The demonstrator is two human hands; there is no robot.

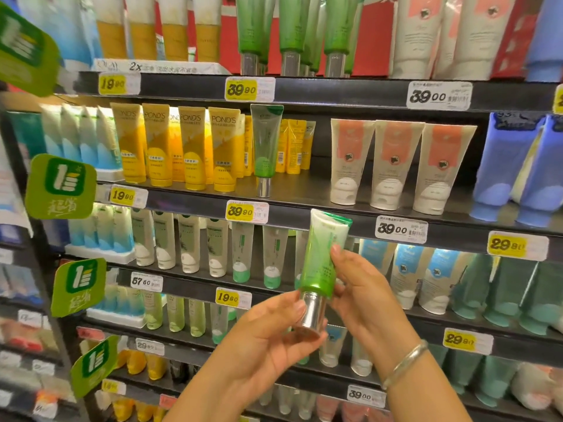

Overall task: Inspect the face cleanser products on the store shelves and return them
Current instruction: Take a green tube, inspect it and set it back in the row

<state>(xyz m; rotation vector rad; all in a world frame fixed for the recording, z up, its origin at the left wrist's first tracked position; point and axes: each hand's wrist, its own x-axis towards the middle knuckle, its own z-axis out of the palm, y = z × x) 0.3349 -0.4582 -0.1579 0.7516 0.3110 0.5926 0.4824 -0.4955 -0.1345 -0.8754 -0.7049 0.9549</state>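
I hold a green face cleanser tube (pixel 320 260) upright in front of the shelves, its silver cap (pixel 311 315) pointing down and its crimped white end up. My left hand (pixel 268 339) cups it from below and to the left, fingers curled around the cap, the thumb pressed against the cap's side. My right hand (pixel 362 287) grips the tube's green body from the right, the thumb laid across its front and the other fingers wrapped behind. A silver bangle (pixel 405 362) sits on my right wrist.

The tube hangs just below the yellow 39.90 price tag (pixel 246 211) and slightly to its right, in front of the shelf of white tubes with green caps (pixel 271 257). Above that tag, on the shelf it labels, a matching green tube (pixel 265 147) stands alone on its silver cap. Just left of that standing tube are the yellow Pond's tubes (pixel 189 147), packed in a row; to its right, past a stretch of bare shelf, three white tubes with coral panels (pixel 393 162) stand side by side. Further right of those are blue tubes (pixel 518 169). Green promotional signs (pixel 61 185) stick out from the shelf upright at the far left. More green tubes with silver caps (pixel 292 28) line the top shelf.
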